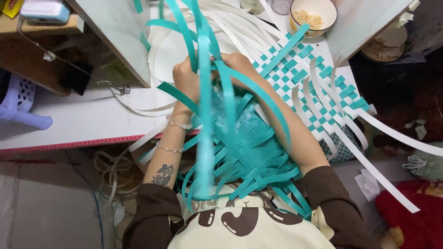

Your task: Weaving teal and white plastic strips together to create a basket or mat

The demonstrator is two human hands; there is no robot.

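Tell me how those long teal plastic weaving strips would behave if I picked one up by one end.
The long teal plastic weaving strips would probably flop: loose ends arc and droop over the left hand and right hand. They look thin and flat, so likely light. They seem springy, since they curve without creasing, and the glossy surface may be slippery.

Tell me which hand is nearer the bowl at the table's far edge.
Right. The right hand grips teal strips just below-left of the bowl; the left hand sits farther left, across the teal weave.
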